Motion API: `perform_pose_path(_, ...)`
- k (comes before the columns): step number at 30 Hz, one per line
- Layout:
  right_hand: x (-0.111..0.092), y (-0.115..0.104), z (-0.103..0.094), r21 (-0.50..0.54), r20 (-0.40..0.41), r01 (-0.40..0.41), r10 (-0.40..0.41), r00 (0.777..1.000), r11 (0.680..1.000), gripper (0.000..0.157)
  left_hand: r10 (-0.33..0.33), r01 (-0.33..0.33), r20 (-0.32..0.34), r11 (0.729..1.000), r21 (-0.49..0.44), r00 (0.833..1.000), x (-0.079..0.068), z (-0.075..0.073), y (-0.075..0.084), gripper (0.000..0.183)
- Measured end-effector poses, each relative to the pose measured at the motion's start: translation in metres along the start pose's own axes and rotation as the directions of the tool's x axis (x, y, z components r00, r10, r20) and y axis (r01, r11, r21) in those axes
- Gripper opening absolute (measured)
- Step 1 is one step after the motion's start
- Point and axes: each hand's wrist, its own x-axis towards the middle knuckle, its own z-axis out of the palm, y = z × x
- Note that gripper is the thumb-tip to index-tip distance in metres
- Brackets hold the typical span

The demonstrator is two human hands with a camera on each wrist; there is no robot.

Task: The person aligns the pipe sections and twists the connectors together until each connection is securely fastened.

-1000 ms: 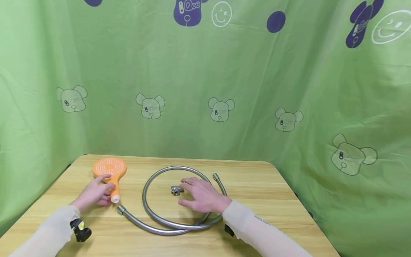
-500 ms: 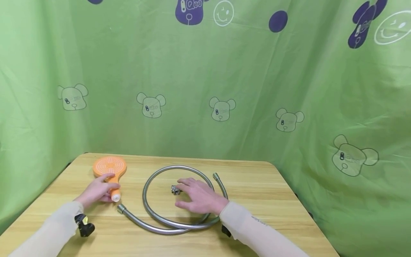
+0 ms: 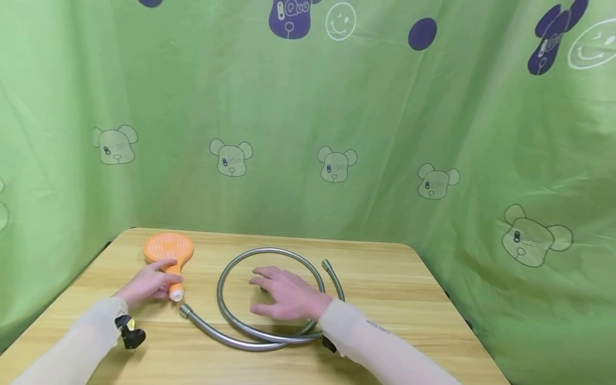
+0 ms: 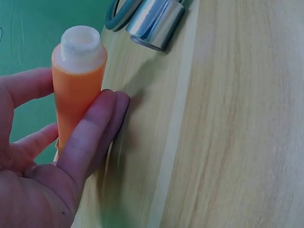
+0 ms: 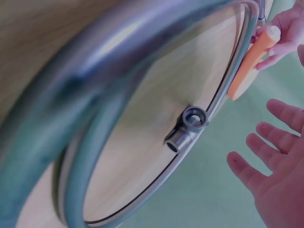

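Note:
My left hand (image 3: 148,283) grips the handle of an orange shower head (image 3: 168,246), which lies at the table's left with its sprayed face up. In the left wrist view, fingers and thumb sit on both sides of the orange handle (image 4: 78,92), below its white threaded end (image 4: 81,47). My right hand (image 3: 289,295) hovers with spread fingers over a small metal tee fitting (image 5: 180,137), holding nothing. The head view shows only a sliver of that fitting. Around it loops a grey metal shower hose (image 3: 220,291), partly covered by the right wrist.
One hose end (image 3: 185,310) lies close to the shower head's handle, and the other hose end (image 3: 326,264) points towards the back right. All of it lies on a wooden table (image 3: 385,289). A green printed curtain (image 3: 289,208) hangs behind and beside the table.
The left fingers have moved further across the shower head's handle and taken hold of it. My right hand has shifted left, covering most of the fitting. The head view has turned slightly left.

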Motion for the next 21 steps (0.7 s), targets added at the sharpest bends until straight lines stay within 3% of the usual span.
perform_pose_path(12,0.016,-0.019,-0.004,0.033,0.054,0.043,-0.045,0.997,0.999,0.074,0.007,-0.006,0.037,1.0,-0.028,0.999,0.001,-0.003,-0.002,0.083)
perform_pose_path(21,0.034,-0.035,0.001,0.065,0.126,0.097,-0.105,0.987,0.993,0.08,-0.013,0.014,0.022,1.0,-0.026,1.0,0.001,-0.003,0.001,0.085)
